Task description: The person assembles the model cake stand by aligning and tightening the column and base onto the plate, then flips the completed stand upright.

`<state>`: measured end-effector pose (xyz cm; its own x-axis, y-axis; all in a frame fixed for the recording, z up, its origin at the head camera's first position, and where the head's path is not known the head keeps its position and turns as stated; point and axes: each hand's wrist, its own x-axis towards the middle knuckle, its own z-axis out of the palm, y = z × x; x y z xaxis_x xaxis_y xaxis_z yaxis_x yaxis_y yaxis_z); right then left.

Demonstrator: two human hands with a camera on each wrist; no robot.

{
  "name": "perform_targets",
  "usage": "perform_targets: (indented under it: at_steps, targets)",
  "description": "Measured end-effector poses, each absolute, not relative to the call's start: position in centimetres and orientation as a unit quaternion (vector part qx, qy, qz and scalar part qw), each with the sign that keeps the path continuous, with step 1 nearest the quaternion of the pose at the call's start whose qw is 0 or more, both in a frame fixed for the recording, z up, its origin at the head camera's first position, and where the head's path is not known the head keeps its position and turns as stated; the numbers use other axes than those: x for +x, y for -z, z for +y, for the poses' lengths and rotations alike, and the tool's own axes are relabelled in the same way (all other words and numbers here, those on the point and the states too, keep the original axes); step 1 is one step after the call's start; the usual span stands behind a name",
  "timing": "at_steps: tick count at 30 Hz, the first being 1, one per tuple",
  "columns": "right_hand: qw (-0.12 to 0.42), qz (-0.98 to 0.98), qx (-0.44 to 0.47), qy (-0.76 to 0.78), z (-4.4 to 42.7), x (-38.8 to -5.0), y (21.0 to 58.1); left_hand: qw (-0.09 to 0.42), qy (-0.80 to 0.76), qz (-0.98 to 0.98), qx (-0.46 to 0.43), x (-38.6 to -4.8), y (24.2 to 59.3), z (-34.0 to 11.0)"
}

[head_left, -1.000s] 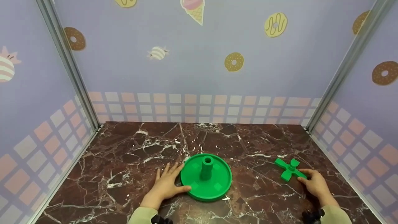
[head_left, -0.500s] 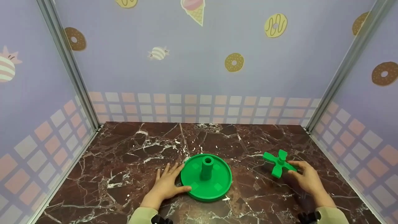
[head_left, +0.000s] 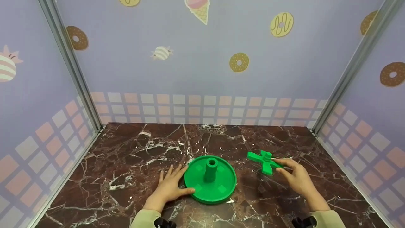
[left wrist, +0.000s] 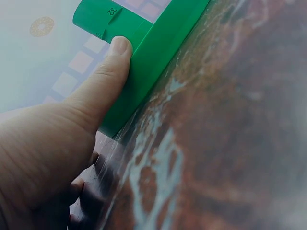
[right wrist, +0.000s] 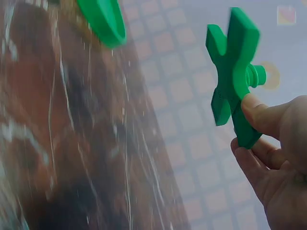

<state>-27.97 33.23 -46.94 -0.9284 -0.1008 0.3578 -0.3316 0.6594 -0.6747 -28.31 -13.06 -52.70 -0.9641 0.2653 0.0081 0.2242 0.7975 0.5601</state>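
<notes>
A round green tray-like base [head_left: 197, 193] with a raised rim and a hollow upright post [head_left: 210, 172] stands on the table. My left hand [head_left: 171, 186] lies at its left side, fingers straight and spread, thumb on the rim; the left wrist view shows the thumb [left wrist: 108, 72] there and the number 32 on the post [left wrist: 112, 21]. My right hand [head_left: 299, 177] pinches one arm of a green four-armed cross piece [head_left: 266, 162] with a short round peg on top. It hangs above the table, right of the base and apart from it.
A dark red marbled tabletop [head_left: 152, 139] lies under the hands. Lilac walls [head_left: 202, 72] with printed sweets and pink-white squares close it in at the back and both sides. Metal posts [head_left: 76, 69] stand in the corners.
My right hand has lifted the cross piece off the table and carried it left towards the base. The left hand and the base have stayed in place.
</notes>
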Motion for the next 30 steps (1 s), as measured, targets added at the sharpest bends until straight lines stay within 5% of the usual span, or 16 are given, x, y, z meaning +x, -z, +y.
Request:
perform_targets:
  at_steps: [17, 30]
  targets:
    - [0.14, -0.873, 0.126, -0.45, 28.6, -27.7, 44.7, 0.032, -0.297, 0.945, 0.129, -28.3, 52.8, -13.2]
    - [0.039, -0.813, 0.14, -0.563, 25.3, -28.5, 43.2, 0.031, -0.298, 0.945, 0.132, -28.3, 52.7, -13.2]
